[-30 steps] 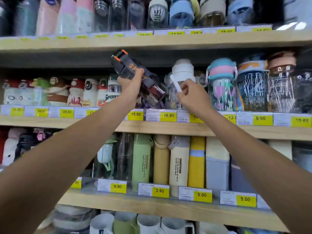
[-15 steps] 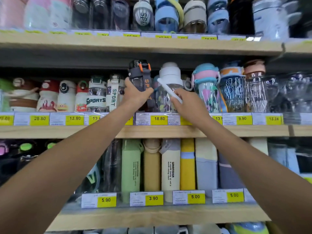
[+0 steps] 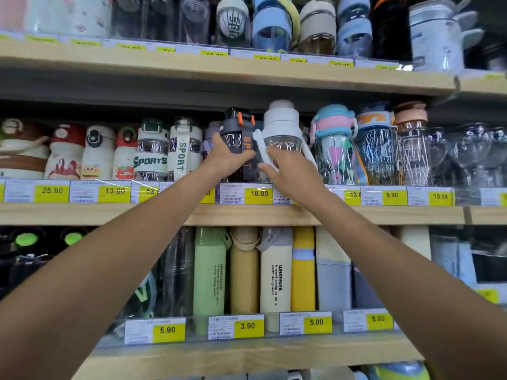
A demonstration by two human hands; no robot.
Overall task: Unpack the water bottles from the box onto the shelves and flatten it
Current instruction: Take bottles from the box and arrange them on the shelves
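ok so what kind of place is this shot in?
Most likely a shop aisle: wooden shelves packed with rows of water bottles, and yellow price tags along each shelf edge. The left hand grips a dark sport bottle; the right hand holds the strap of a white bottle.

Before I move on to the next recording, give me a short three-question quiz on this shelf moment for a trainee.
1. True or false: the left hand grips the dark bottle upright at the middle shelf.
2. The price tag just below the dark bottle reads: A) 18.80 B) 5.90 C) 25.80
3. What does the right hand hold?

Key: 1 true. 2 A. 3 the white handle of the white-lidded bottle.
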